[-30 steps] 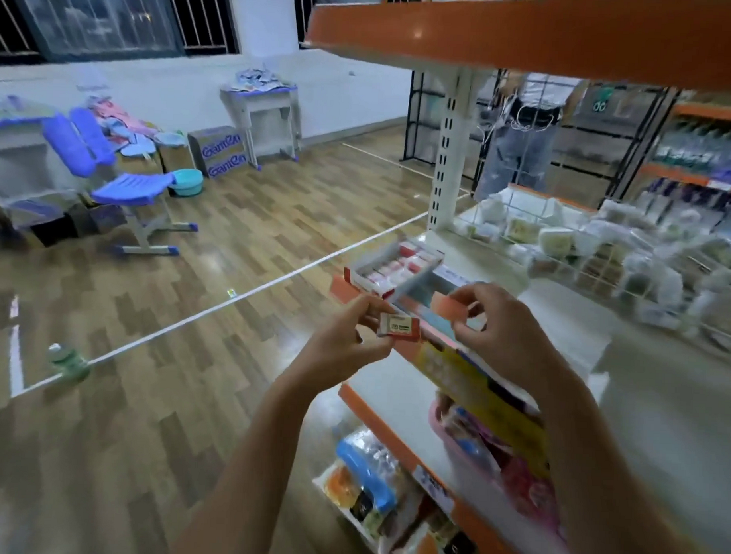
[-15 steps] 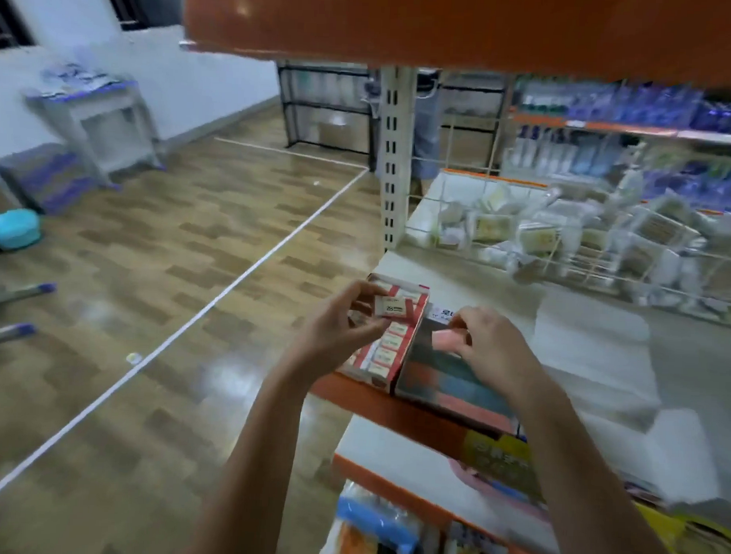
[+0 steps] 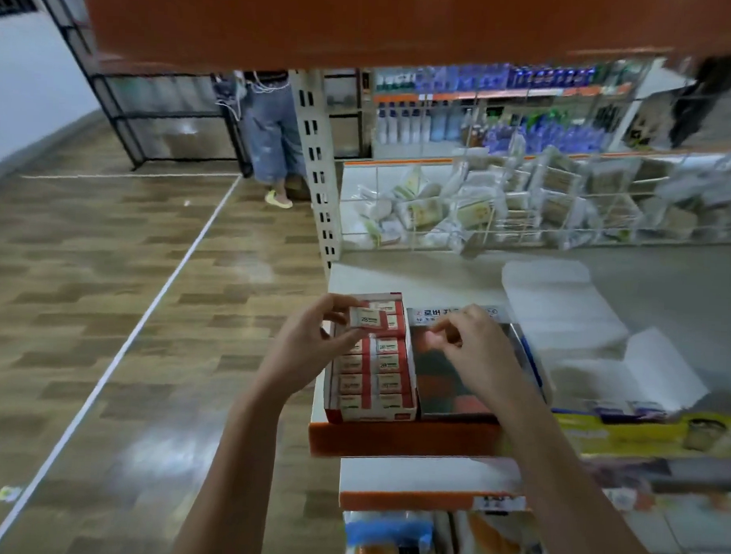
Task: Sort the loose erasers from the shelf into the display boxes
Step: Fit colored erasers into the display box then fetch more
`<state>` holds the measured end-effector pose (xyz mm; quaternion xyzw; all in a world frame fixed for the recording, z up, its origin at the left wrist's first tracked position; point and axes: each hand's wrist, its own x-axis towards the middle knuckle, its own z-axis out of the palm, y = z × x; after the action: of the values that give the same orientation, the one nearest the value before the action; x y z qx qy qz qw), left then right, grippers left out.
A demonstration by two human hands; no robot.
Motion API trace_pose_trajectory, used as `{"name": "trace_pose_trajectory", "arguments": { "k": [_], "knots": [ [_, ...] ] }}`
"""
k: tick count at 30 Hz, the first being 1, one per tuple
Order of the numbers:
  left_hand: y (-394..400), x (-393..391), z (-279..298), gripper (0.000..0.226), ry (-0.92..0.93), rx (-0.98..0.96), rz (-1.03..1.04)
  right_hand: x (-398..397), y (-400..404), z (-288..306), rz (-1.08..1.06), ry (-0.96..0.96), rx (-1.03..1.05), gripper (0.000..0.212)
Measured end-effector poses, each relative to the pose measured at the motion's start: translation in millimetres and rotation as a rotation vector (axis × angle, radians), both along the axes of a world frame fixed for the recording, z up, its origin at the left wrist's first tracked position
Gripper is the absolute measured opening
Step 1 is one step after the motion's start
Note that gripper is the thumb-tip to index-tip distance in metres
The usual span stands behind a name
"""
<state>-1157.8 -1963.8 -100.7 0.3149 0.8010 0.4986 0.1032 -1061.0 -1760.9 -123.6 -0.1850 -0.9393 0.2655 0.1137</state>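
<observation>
Two display boxes stand side by side at the shelf's front left corner. The red-and-white display box (image 3: 371, 411) holds rows of white erasers with red sleeves. My left hand (image 3: 307, 341) pinches one such white-and-red eraser (image 3: 368, 318) over the box's far end. To the right, the dark display box (image 3: 451, 387) holds coloured erasers and has a printed lid flap at the back. My right hand (image 3: 473, 342) pinches a small pink eraser (image 3: 434, 339) just above that box's far end.
The white shelf (image 3: 665, 295) has an orange front lip and white paper sheets (image 3: 561, 308) lying to the right. A wire basket (image 3: 503, 203) of packaged goods runs along the back. An orange shelf hangs overhead. Another person stands at the far aisle. Lower shelves hold packets.
The view has swung from the floor onto the shelf. Both hands moved forward over the boxes, the left carrying the white-and-red eraser, the right the pink one.
</observation>
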Motion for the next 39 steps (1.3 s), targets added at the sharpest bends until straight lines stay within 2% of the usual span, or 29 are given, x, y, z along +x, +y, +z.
{"name": "trace_pose_trajectory", "arguments": {
  "k": [10,16,23,28,32,39],
  "knots": [
    [-17,-8,-12,0.029,-0.002,0.006,0.007,10,-4,4,-0.071,0.100,-0.099,0.011],
    [-21,-9,-15,0.029,0.017,-0.009,0.039,9,-13,-3,-0.071,0.073,-0.013,0.002],
    [-22,-10,-20,0.027,0.026,-0.069,0.059,5,-14,-8,-0.038,0.005,0.104,0.011],
    [-15,-12,-20,0.033,0.205,-0.218,0.060,5,-13,-7,-0.020,-0.010,0.133,0.013],
    [-8,-16,-17,0.036,0.380,-0.356,0.106,4,-20,-4,-0.031,0.058,0.121,0.016],
    [1,-18,-16,0.031,0.489,-0.502,0.136,-1,-37,4,0.009,0.044,0.050,0.014]
  ]
}}
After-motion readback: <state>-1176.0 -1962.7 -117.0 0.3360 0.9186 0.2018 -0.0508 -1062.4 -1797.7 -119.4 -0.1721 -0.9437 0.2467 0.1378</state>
